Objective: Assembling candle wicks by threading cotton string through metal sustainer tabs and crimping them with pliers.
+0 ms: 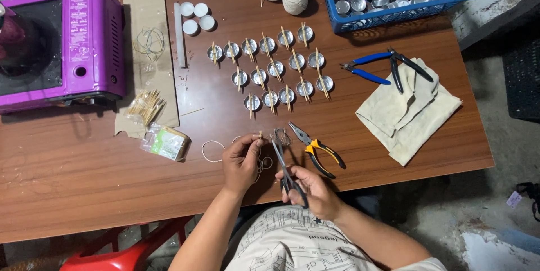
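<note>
Just below the rows of small metal cups: left hand pinched on a short wooden stick with pale wick string looping leftward; right hand closed through the handles of grey scissors, blades angled up toward the stick tip. Right of the scissors, nearly touching, yellow-handled pliers. Farther right, folded beige cloth reaching almost to the table edge, blue-handled pliers on its upper corner. Bare brown tabletop left of the left hand, down to the near edge.
</note>
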